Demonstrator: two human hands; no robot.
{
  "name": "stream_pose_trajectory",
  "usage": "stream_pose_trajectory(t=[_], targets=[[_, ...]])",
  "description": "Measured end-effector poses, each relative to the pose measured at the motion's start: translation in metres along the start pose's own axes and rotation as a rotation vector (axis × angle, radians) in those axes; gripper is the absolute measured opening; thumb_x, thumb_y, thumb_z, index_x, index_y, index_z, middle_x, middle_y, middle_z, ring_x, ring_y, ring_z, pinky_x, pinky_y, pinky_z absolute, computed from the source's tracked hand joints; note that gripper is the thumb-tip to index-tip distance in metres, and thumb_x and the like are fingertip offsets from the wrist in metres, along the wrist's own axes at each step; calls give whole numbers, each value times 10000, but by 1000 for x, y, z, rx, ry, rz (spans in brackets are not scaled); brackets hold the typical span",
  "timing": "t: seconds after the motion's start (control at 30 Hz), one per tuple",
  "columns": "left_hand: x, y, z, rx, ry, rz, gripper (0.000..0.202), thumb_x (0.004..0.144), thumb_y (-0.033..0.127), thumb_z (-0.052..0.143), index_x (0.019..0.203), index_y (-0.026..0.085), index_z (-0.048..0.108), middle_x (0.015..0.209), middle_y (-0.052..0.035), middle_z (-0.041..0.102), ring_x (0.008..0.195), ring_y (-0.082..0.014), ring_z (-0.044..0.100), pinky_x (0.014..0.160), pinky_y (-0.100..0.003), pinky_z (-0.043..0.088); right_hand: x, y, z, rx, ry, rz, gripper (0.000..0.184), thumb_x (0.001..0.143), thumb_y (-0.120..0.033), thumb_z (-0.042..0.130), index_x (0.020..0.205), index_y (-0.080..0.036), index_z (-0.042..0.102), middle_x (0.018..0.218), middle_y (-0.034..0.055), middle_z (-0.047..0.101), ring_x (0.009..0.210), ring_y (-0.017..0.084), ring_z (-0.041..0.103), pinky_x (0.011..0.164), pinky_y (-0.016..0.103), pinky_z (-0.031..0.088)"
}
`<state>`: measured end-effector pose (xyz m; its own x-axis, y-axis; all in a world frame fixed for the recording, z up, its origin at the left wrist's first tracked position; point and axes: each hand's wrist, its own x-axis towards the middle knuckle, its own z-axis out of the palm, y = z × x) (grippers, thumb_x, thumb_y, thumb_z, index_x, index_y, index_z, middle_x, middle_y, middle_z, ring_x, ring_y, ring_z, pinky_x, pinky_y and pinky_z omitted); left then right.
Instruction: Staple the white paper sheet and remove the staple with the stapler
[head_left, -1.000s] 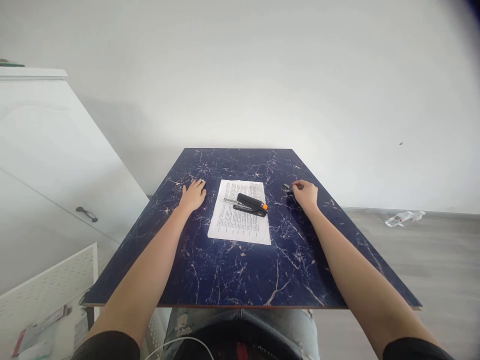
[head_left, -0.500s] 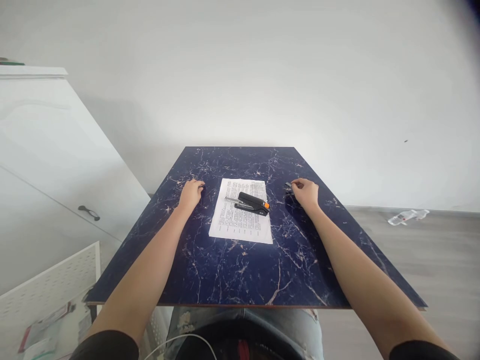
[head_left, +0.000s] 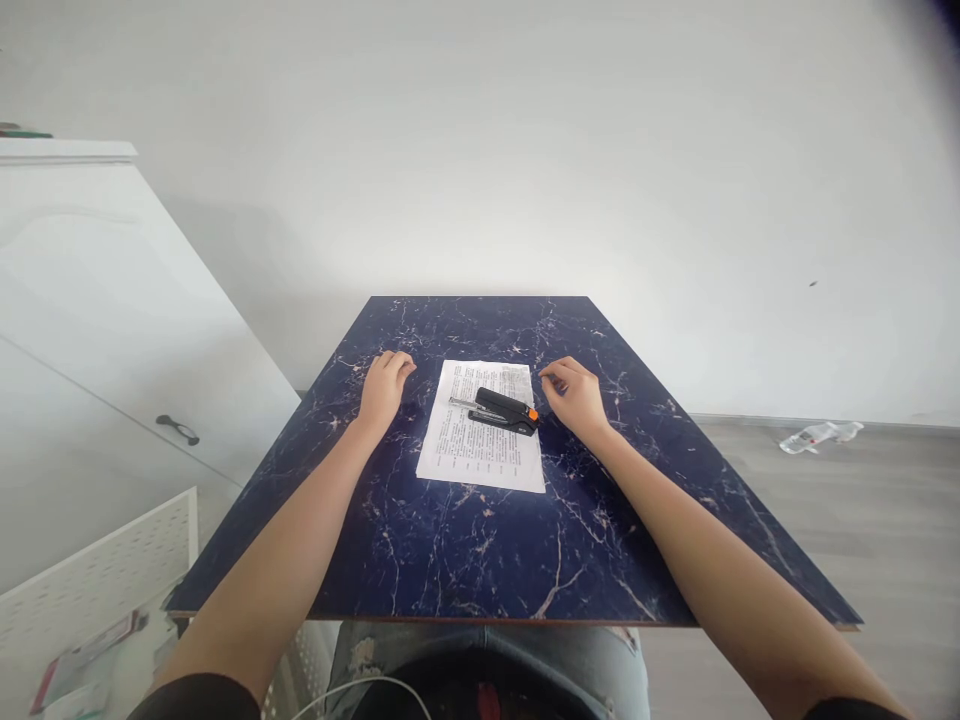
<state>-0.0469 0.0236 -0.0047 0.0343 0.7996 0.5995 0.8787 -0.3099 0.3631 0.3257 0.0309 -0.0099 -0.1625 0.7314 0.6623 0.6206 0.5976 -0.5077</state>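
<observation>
A black stapler (head_left: 504,411) with an orange end lies on a printed sheet of paper (head_left: 450,455). Its top is swung up, and a metal rail points to the left. To the left of the paper is my left hand (head_left: 385,383), fingers curled in and nothing visible in them. My right hand (head_left: 576,397) hovers close to the paper's right edge, near the stapler's orange end. Its thumb and fingers are drawn together; whatever they hold, if anything, is too small to make out.
The dark blue marbled table (head_left: 480,560) has its far edge near a white wall. A white cabinet (head_left: 112,330) stands to the left, above a perforated white panel (head_left: 112,550). A clear plastic wrapper (head_left: 821,436) lies on the floor at right.
My right hand has moved left, toward the stapler. The small dark and silvery thing at its fingertips no longer shows. My left hand has shifted slightly, its fingers drawn further in.
</observation>
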Motion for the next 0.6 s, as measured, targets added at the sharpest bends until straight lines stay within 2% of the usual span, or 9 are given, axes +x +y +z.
stream_pose_trajectory(t=[0.1, 0.2, 0.3, 0.37, 0.4, 0.47, 0.6], targets=[[-5, 23, 0, -120, 48, 98, 295, 1088, 404, 458, 961, 225, 656, 932, -68, 657, 916, -236, 609, 895, -357, 479, -2, -10, 6, 56, 3, -28, 187, 938, -236, 558, 927, -239, 744, 1065, 91, 677, 803, 220, 662, 741, 404, 586], [-11, 41, 8, -306, 22, 142, 300, 1079, 432, 494, 936, 214, 643, 832, -27, 645, 759, -187, 579, 767, -310, 461, -3, -20, 8, 110, -10, -30, 184, 969, -282, 569, 942, -238, 745, 1069, 90, 652, 797, 209, 651, 725, 399, 581], [-17, 50, 15, -358, -80, 150, 273, 1062, 417, 543, 915, 215, 652, 720, 12, 615, 663, -162, 538, 701, -291, 420, -5, -33, 9, 172, -232, -50, 241, 956, -370, 654, 1147, -248, 734, 1117, 96, 660, 863, 225, 672, 746, 397, 590], [-18, 51, 18, -338, -137, 179, 257, 1055, 399, 566, 900, 217, 659, 712, 12, 627, 690, -167, 557, 725, -295, 418, -9, -39, 12, 178, -408, -91, 467, 899, -393, 742, 1339, -261, 659, 1199, 109, 676, 993, 270, 692, 846, 438, 598], [-19, 51, 19, -341, -159, 197, 242, 1050, 394, 578, 907, 217, 661, 733, 8, 640, 711, -169, 571, 734, -297, 421, -10, -41, 15, 165, -455, -108, 545, 882, -374, 760, 1397, -264, 619, 1238, 114, 683, 1057, 293, 691, 908, 470, 588], [-19, 51, 19, -378, -191, 215, 202, 1041, 387, 597, 957, 215, 659, 802, -6, 664, 754, -173, 601, 747, -298, 438, -14, -42, 21, 138, -467, -124, 556, 887, -299, 732, 1424, -261, 592, 1269, 114, 703, 1133, 315, 684, 997, 517, 554], [-20, 53, 16, -452, -252, 212, 178, 1055, 373, 572, 1090, 218, 650, 999, -53, 726, 884, -188, 667, 826, -315, 490, -15, -34, 28, 151, -465, -135, 501, 912, -246, 667, 1408, -270, 604, 1301, 104, 720, 1152, 309, 699, 1014, 516, 549]])
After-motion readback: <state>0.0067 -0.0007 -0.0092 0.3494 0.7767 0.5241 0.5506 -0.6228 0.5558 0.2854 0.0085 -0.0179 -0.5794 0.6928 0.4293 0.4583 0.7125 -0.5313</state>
